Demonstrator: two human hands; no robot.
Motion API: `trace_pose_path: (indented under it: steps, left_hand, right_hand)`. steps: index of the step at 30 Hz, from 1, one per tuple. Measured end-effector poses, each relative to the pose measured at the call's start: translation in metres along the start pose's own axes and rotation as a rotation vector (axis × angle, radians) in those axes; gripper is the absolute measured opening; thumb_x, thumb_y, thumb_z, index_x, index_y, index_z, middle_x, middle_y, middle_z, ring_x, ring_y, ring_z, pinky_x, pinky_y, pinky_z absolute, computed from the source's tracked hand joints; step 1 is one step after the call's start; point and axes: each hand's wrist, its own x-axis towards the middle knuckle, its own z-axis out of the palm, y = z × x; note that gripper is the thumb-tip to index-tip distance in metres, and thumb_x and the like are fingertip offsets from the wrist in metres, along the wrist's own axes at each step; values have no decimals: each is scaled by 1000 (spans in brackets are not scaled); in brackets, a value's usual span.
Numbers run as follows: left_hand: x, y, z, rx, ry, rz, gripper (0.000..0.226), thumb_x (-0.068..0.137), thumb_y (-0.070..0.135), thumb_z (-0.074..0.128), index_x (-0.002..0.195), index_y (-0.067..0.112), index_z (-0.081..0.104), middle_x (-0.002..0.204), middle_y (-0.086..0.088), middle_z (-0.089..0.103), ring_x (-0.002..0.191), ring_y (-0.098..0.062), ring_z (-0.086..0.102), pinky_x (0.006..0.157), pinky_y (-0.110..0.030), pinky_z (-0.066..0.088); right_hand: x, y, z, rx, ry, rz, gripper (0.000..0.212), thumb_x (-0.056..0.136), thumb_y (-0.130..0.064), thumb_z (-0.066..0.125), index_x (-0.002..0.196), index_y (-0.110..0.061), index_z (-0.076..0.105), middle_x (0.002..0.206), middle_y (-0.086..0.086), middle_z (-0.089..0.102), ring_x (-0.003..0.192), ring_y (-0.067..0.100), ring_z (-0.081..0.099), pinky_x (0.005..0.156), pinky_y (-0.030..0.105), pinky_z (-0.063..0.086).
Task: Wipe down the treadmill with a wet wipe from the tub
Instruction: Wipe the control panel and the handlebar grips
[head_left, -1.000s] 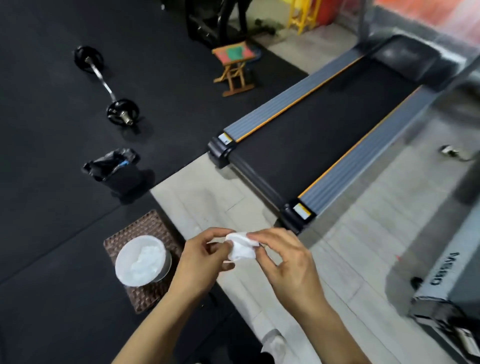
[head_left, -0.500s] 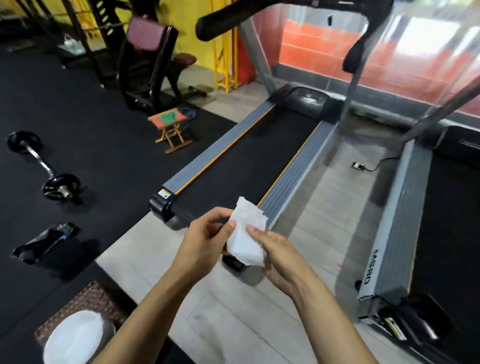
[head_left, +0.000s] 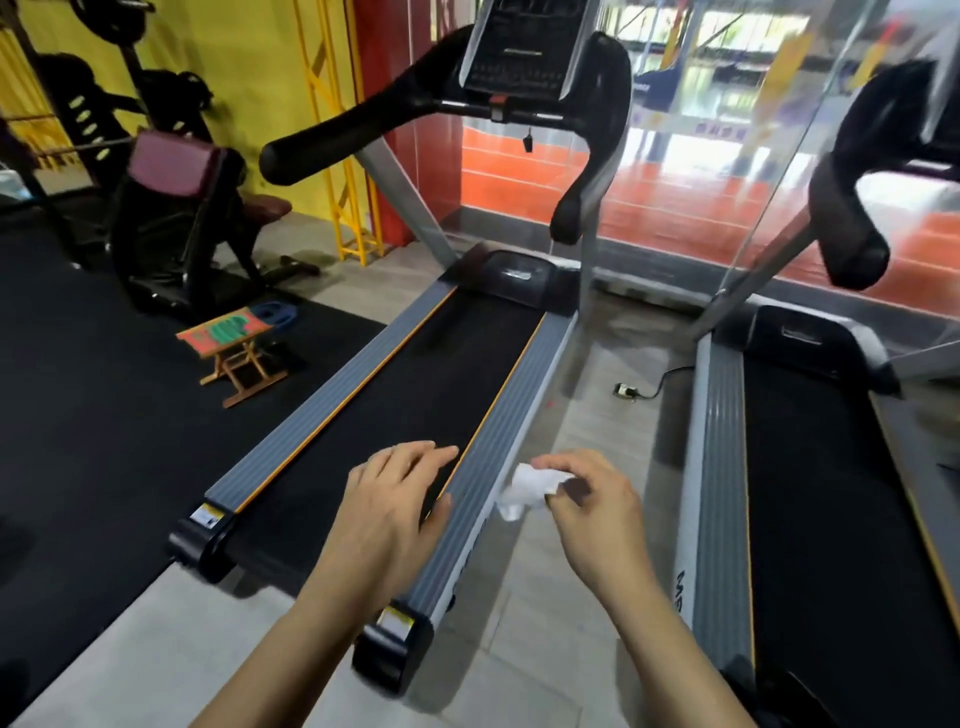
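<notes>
The fingers (head_left: 558, 465) of the right hand (head_left: 597, 512) pinch the crumpled wipe (head_left: 527, 488) just right of the treadmill (head_left: 483, 452) side rail, the left hand (head_left: 387, 512) hovering open; bunched so small, it may slip or clean poorly.

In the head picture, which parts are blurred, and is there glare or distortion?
Head view: hands, left and right, and wet wipe slightly motion-blurred; second treadmill's handle smeared; bright window washed out; wide-angle lens bends the treadmill rails.
</notes>
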Motion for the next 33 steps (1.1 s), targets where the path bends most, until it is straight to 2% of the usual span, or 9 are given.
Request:
trace_pose_path:
  steps: [3, 9, 18, 20, 22, 24, 28, 30, 33]
  left_hand:
    - [59, 1, 9, 125, 26, 65, 46, 93, 37, 49, 137, 30, 57, 140, 3, 55, 136, -26, 48, 106, -47, 43]
    - [177, 27, 37, 199, 78, 193, 56, 81, 25, 77, 135, 27, 61, 140, -3, 58, 137, -31, 48, 114, -48, 33]
    - [344, 73, 93, 277, 95, 260, 50, 87, 39, 44, 135, 30, 59, 140, -2, 58, 137, -30, 49, 117, -45, 23]
    - [382, 82, 107, 301, 101, 239, 50, 89, 41, 43, 135, 31, 58, 140, -1, 57, 137, -29, 48, 116, -44, 22]
    - [419, 92, 121, 297, 121, 222, 48, 89, 41, 45, 134, 30, 59, 138, -1, 58, 135, -29, 49, 115, -42, 23]
    - [455, 101, 131, 267, 151, 206, 45, 89, 38, 49, 131, 28, 62, 135, -2, 59, 131, -29, 52, 112, -43, 29]
    - [517, 106, 149, 251, 205, 168, 43, 87, 37, 54, 126, 26, 66, 128, 0, 61, 121, -26, 58, 102, -41, 40]
    - [547, 107, 154, 243, 209, 122, 43, 84, 40, 52, 123, 29, 67, 125, 3, 62, 118, -23, 60, 99, -39, 44]
    - [597, 110, 160, 257, 207, 96, 42, 84, 42, 50, 120, 30, 68, 122, 5, 63, 114, -22, 62, 95, -40, 50]
  right_hand:
    - [59, 9, -25, -146, 25, -156, 60, 75, 15, 61, 93, -42, 69, 102, -24, 68, 95, -4, 62, 77, 10, 46]
    - [160, 24, -80, -312, 197, -364, 54, 66, 20, 72, 93, -27, 76, 104, -25, 63, 105, -3, 58, 75, 26, 55]
    - [317, 91, -154, -120, 208, -319, 56, 72, 20, 71, 93, -32, 75, 102, -15, 65, 94, 13, 66, 74, 39, 56]
    - [357, 100, -170, -96, 209, -315, 55, 74, 18, 70, 92, -34, 75, 101, -15, 65, 89, 11, 66, 73, 32, 55]
    - [399, 103, -186, -88, 202, -306, 55, 76, 18, 65, 90, -34, 75, 100, -18, 65, 87, 5, 63, 71, 13, 47]
    - [441, 104, -199, -55, 173, -284, 53, 78, 17, 61, 88, -33, 74, 100, -20, 66, 87, 3, 62, 69, 9, 44]
    - [523, 104, -211, -41, 131, -275, 45, 83, 6, 59, 86, -37, 72, 99, -25, 64, 90, -1, 60, 68, 11, 43]
    - [559, 108, -213, -33, 120, -232, 40, 85, -1, 59, 83, -40, 71, 95, -24, 65, 81, -3, 59, 63, 14, 41]
    - [614, 116, -213, 13, 109, -179, 35, 87, -8, 59, 82, -41, 72, 92, -17, 67, 77, -3, 58, 65, 26, 49]
